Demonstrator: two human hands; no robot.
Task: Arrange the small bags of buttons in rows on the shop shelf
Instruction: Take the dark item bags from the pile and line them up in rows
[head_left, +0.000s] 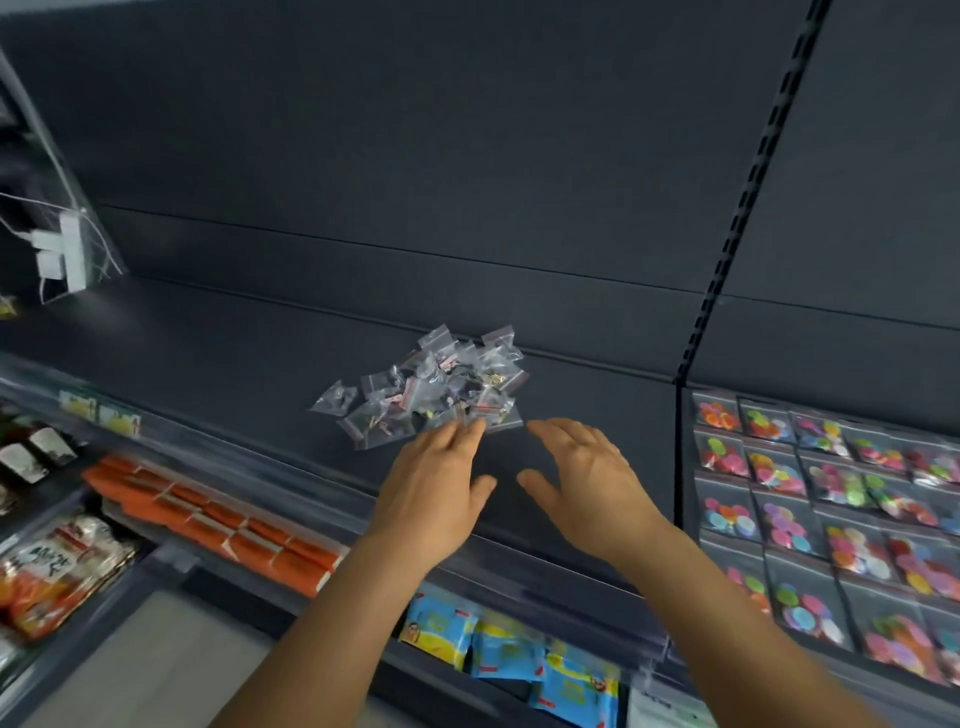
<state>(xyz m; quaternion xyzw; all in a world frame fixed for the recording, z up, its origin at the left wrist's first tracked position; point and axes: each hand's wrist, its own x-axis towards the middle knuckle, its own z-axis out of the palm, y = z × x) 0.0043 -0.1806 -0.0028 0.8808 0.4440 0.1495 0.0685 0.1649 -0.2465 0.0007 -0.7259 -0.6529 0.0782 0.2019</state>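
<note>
A loose heap of small clear bags of buttons lies on the dark shop shelf, near its middle. My left hand reaches over the shelf's front, palm down, its fingertips touching the heap's near edge; it grips nothing. My right hand hovers just right of it, fingers spread, a short way from the heap's right corner and holding nothing.
On the shelf bay to the right, bags of coloured buttons lie in neat rows. An upright slotted post divides the bays. Below are orange packets, blue packets and snack bags. White tags hang at far left.
</note>
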